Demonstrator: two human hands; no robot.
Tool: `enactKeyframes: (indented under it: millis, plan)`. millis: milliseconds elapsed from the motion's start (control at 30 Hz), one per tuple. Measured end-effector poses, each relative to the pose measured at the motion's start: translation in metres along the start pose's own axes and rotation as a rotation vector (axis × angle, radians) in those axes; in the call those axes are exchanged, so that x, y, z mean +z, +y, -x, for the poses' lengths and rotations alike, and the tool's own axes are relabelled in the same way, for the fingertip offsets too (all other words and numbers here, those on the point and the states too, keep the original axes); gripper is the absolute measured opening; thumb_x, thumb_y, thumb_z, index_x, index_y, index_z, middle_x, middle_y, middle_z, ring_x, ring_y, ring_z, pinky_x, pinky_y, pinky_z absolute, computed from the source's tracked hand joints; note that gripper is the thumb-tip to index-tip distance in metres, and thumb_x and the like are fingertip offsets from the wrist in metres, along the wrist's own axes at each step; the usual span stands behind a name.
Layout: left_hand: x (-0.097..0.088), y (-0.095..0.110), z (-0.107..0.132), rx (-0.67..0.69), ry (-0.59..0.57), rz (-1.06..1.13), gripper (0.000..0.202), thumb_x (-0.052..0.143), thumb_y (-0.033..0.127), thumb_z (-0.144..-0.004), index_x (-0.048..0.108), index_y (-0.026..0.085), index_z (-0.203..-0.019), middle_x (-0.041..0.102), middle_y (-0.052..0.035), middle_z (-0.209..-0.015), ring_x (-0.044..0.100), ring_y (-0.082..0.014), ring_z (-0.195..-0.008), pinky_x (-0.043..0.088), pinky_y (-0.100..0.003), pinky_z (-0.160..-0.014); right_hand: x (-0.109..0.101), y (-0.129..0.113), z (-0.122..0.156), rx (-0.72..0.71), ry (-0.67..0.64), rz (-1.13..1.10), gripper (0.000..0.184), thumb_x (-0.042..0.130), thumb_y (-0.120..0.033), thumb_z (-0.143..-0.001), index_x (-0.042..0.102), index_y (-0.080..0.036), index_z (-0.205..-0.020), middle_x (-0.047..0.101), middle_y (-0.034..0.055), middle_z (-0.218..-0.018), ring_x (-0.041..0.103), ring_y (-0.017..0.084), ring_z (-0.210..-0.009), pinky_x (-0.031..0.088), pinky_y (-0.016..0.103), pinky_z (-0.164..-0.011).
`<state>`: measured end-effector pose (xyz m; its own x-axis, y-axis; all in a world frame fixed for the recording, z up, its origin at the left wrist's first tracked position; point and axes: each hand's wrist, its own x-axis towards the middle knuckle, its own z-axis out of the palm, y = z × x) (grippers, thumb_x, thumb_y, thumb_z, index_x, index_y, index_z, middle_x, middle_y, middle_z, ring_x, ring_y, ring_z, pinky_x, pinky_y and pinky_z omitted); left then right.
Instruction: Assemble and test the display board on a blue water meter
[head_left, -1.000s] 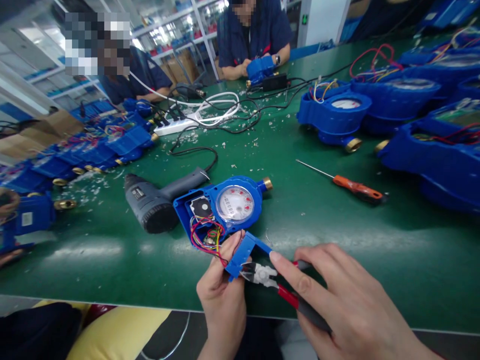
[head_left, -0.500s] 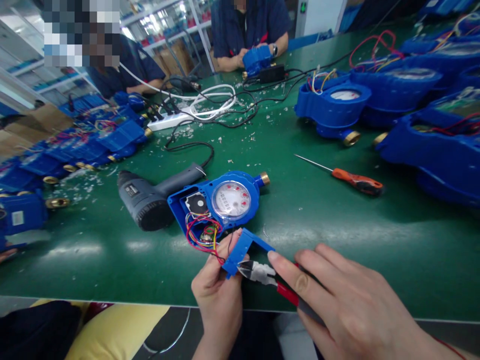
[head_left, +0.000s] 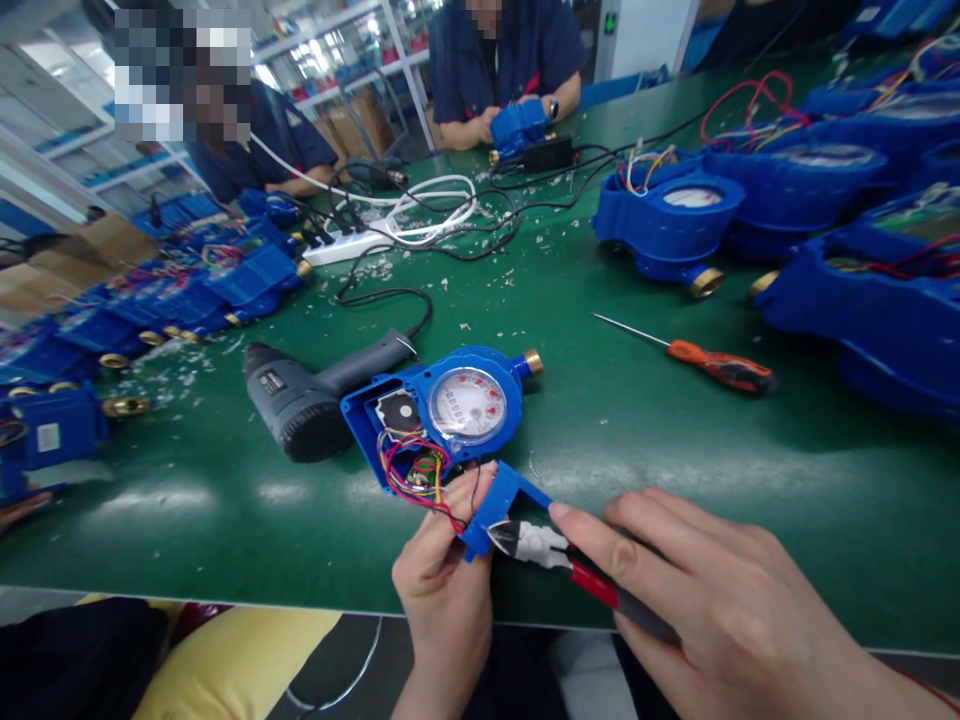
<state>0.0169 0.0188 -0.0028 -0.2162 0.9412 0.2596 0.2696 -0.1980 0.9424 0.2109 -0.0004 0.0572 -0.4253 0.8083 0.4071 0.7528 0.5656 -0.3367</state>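
left hand (head_left: 448, 585) has a blue bracket (head_left: 489, 508) pinched right by the open blue meter (head_left: 450, 410) on the green table (head_left: 645, 430), right hand (head_left: 720, 600) is gripping red-handled cutters (head_left: 534, 545), tips up against the bracket

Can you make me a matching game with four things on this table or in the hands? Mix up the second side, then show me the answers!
Things:
1. Pliers
2. Screwdriver
3. Heat gun
4. Blue frame piece

Clues:
A. Orange handle, lying on the table
B. Held in the left hand
C. Red on its handles, held in the right hand
D. Grey, beside the blue meter

Right pairs: 1-C, 2-A, 3-D, 4-B
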Motion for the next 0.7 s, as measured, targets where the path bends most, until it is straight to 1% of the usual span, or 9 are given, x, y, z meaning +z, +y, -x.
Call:
enactKeyframes:
  millis: [67,167,233,300,367,400,567,700]
  plan:
    - [0.000,0.001,0.000,0.008,-0.007,-0.005,0.028,0.071,0.016,-0.079,0.074,0.031,-0.102,0.075,0.0001,-0.105,0.069,-0.0202,-0.101,0.051,-0.035,-0.099,-0.005,0.002,-0.002,0.011,0.037,-0.001,0.039,0.045,-0.012,-0.085,0.052,-0.018,-0.123,0.062,0.0050,-0.084,0.060,0.020,-0.068,0.051,0.030,-0.052]
    - [0.002,0.003,-0.001,-0.034,0.012,0.026,0.024,0.073,0.019,-0.076,0.076,0.026,-0.100,0.075,-0.0033,-0.103,0.070,-0.0240,-0.099,0.052,-0.040,-0.099,-0.009,0.005,-0.004,0.028,0.073,0.001,0.036,0.044,-0.012,-0.088,0.052,-0.020,-0.123,0.061,0.0049,-0.086,0.058,0.018,-0.068,0.049,0.028,-0.052]
    - [0.003,0.003,0.000,-0.066,0.040,0.040,0.023,0.075,0.021,-0.075,0.076,0.023,-0.098,0.075,-0.0049,-0.104,0.070,-0.0260,-0.099,0.052,-0.043,-0.099,-0.008,0.008,-0.004,0.060,0.062,0.026,0.040,0.044,-0.010,-0.086,0.052,-0.020,-0.124,0.060,0.0060,-0.090,0.057,0.019,-0.073,0.049,0.031,-0.058]
    - [0.004,0.003,0.000,-0.075,0.059,0.045,0.024,0.075,0.022,-0.074,0.076,0.023,-0.098,0.075,-0.0050,-0.104,0.069,-0.0265,-0.100,0.052,-0.043,-0.098,-0.006,0.009,-0.003,0.104,0.043,0.066,0.045,0.045,-0.008,-0.083,0.052,-0.019,-0.127,0.060,0.0084,-0.096,0.056,0.022,-0.082,0.050,0.036,-0.066]
    - [0.004,0.002,0.000,-0.065,0.057,0.041,0.025,0.075,0.022,-0.074,0.076,0.023,-0.099,0.075,-0.0044,-0.104,0.069,-0.0259,-0.101,0.053,-0.042,-0.097,-0.002,0.007,-0.002,0.120,0.032,0.075,0.048,0.046,-0.007,-0.081,0.053,-0.018,-0.127,0.059,0.0104,-0.101,0.054,0.024,-0.087,0.049,0.041,-0.071]
    - [0.004,0.002,0.000,-0.055,0.053,0.040,0.025,0.075,0.021,-0.074,0.075,0.024,-0.099,0.075,-0.0037,-0.104,0.069,-0.0251,-0.101,0.053,-0.041,-0.097,-0.001,0.005,-0.001,0.118,0.034,0.064,0.048,0.046,-0.008,-0.080,0.053,-0.017,-0.127,0.059,0.0106,-0.101,0.053,0.025,-0.087,0.048,0.041,-0.071]
    - [0.002,0.002,0.000,-0.008,0.017,-0.005,0.029,0.071,0.016,-0.078,0.074,0.031,-0.104,0.075,0.0009,-0.107,0.069,-0.0195,-0.102,0.052,-0.033,-0.098,0.003,-0.007,0.000,0.092,0.009,0.007,0.049,0.047,-0.009,-0.076,0.058,-0.018,-0.123,0.062,0.0094,-0.097,0.055,0.023,-0.085,0.048,0.038,-0.070]
    - [0.002,0.006,-0.002,0.053,-0.016,-0.068,0.031,0.067,0.014,-0.080,0.073,0.033,-0.104,0.075,0.0029,-0.106,0.069,-0.0179,-0.101,0.052,-0.030,-0.096,0.004,-0.010,0.001,0.054,0.012,0.078,0.052,0.048,-0.010,-0.072,0.059,-0.018,-0.122,0.063,0.0098,-0.094,0.057,0.025,-0.082,0.050,0.040,-0.066]
